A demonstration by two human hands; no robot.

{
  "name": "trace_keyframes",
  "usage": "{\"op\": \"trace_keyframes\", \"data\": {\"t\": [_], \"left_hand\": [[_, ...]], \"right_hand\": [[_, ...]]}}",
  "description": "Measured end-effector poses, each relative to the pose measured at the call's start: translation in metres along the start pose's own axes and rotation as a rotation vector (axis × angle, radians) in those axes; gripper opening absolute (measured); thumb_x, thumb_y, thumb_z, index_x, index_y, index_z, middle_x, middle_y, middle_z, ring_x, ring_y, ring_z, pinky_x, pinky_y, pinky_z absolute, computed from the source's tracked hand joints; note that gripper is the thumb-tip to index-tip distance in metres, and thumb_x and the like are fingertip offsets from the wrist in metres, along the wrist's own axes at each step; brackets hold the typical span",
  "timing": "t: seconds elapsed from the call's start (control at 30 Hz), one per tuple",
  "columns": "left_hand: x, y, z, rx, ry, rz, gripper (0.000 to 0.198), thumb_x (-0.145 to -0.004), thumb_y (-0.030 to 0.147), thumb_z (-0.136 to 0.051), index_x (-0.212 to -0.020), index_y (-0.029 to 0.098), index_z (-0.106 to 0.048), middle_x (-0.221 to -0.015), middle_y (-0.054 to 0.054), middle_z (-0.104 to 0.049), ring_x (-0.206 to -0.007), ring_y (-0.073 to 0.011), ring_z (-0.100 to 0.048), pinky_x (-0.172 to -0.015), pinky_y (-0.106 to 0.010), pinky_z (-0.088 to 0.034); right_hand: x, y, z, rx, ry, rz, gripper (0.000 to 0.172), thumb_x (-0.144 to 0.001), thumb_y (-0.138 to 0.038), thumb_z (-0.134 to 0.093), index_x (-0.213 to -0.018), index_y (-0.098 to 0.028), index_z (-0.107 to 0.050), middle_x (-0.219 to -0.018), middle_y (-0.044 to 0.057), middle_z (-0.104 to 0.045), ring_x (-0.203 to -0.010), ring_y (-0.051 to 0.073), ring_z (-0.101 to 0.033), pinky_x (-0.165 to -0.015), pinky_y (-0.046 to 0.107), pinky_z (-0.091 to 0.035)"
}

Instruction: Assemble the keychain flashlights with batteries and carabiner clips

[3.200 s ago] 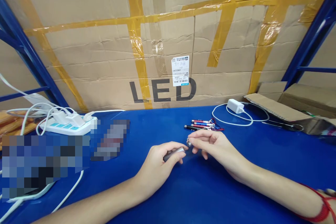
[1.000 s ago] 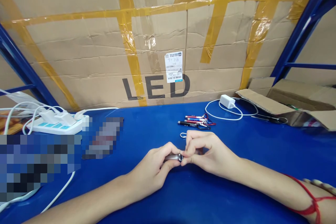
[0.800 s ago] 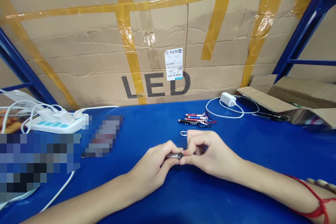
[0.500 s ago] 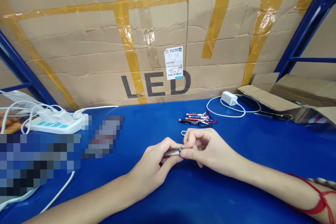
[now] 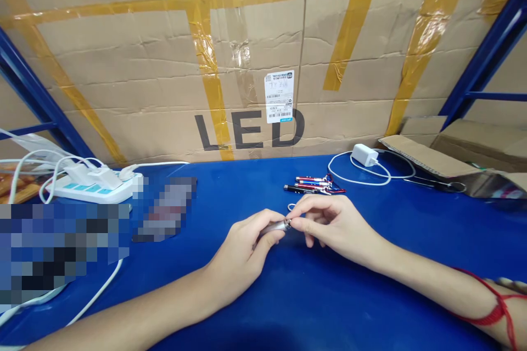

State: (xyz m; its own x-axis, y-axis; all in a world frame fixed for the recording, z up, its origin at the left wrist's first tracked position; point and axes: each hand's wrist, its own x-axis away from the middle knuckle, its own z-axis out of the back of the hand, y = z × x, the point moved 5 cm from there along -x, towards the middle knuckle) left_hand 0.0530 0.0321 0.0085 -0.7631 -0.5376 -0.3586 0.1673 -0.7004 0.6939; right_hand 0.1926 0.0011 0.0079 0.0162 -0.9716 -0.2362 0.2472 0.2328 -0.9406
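- Held a slim, silver-grey tube [image 5: 272, 227] in the left hand [image 5: 251, 236], with bent fingers over the top and the thumb pressed from below; left only a short stretch of barrel showing, tilted slightly up toward the right, above the blue counter [image 5: 313, 296].
- Met the tube's dark-rimmed end [image 5: 287, 223] with the right hand [image 5: 335, 219], in a narrow, closed pinch of thumb and forefinger; let the other fingers bend loosely below. Hid the pinched spot too well to tell a separate small part from the tube's own rim.
- Risked, by judgement, dropping any tiny piece in that right-hand pinch, because of slick metal and a hold by fingertips alone; could then have rolled away over the smooth counter.
- Probably risked a twist or slide of the tube within the left hand too, under an uneven push from the right, given its round, polished-looking sides.
- Might also have knocked the silver wire loop [image 5: 289, 208], rounded and partly hidden just beyond the right fingertips, through a careless sweep.
- Showed farther back a close cluster of pen-shaped tubes [image 5: 307, 189], glossy black, red and blue, with shiny metal tips and small clips.
- Included near them a corded white charger [image 5: 362, 154], blocky and plastic; backed everything with creased brown cardboard [image 5: 156, 77], crossed by glossy yellow tape [image 5: 206, 66].
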Motion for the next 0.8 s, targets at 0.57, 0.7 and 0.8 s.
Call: {"op": "trace_keyframes", "data": {"t": [0.57, 0.7, 0.8], "left_hand": [[0.003, -0.003, -0.002, -0.009, -0.012, -0.083, 0.013, -0.087, 0.014, -0.049, -0.086, 0.016, -0.062, -0.08, -0.001, -0.067, -0.071, -0.0123, -0.061, -0.068, -0.019, -0.045], [0.002, -0.002, -0.002, -0.044, -0.036, -0.096, 0.021, -0.089, 0.015, -0.046, -0.099, 0.021, -0.064, -0.089, -0.001, -0.069, -0.078, -0.0136, -0.062, -0.072, -0.021, -0.046], [0.002, 0.001, -0.002, -0.077, -0.03, -0.088, 0.027, -0.09, 0.014, -0.044, -0.104, 0.024, -0.064, -0.089, 0.0, -0.069, -0.077, -0.0135, -0.061, -0.072, -0.021, -0.047]], "right_hand": [[0.002, 0.019, -0.003, -0.07, -0.178, -0.286, 0.03, -0.05, -0.031, -0.083, -0.052, -0.013, -0.06, -0.055, -0.004, -0.057, -0.043, 0.005, -0.049, -0.043, 0.019, -0.039], [0.003, 0.018, -0.005, -0.057, -0.163, -0.288, 0.034, -0.051, -0.037, -0.082, -0.053, -0.013, -0.058, -0.054, -0.004, -0.056, -0.041, 0.005, -0.047, -0.042, 0.019, -0.037], [0.002, 0.016, -0.006, -0.037, -0.143, -0.266, 0.035, -0.051, -0.04, -0.081, -0.054, -0.013, -0.059, -0.054, -0.004, -0.054, -0.04, 0.005, -0.047, -0.041, 0.019, -0.037]]}}
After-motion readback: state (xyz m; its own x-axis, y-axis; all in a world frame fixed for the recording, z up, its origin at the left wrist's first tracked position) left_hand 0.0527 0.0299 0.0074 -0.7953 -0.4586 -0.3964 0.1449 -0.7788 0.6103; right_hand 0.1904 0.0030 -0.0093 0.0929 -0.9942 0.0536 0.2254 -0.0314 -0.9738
